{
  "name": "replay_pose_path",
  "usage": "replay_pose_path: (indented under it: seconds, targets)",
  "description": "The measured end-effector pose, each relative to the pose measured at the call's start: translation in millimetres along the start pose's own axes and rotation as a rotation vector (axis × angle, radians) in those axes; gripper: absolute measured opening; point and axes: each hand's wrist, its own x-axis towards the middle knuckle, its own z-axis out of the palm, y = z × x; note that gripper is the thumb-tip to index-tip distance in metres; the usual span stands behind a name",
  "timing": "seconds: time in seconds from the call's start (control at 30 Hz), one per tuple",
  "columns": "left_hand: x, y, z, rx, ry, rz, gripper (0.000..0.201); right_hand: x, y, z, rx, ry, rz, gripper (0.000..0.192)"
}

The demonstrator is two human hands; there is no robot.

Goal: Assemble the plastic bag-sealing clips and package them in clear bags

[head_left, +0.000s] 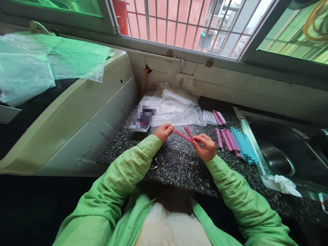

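Between my two hands, above the counter, is a pink bag-sealing clip (182, 135), opened into a V. My left hand (164, 132) pinches the free end of one arm. Thumb and fingers of my right hand (204, 146) grip the clip near its hinge, while its other arm points up and to the left. To the right of my right hand lie several pink clips (230, 140) and several blue clips (243, 145) in rows. Farther back, a small clear packet (209, 117) lies beside more pink clips (219, 118).
Crumpled clear plastic bags (174, 106) lie against the tiled wall. A blurred-out packet (141, 118) is at the left, near the white appliance (102, 112). On the right is a sink (276, 159), with a white tissue (287, 185) at its edge. Speckled dark counter (176, 167) extends below my hands.
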Motion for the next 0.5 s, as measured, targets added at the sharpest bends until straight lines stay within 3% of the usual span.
replay_pose_path:
  seconds: [0.5]
  targets:
    - [-0.9,0.0,1.0,0.002,-0.008,-0.019,0.046,-1.3,1.4,3.8,-0.092,-0.025,-0.042,0.016]
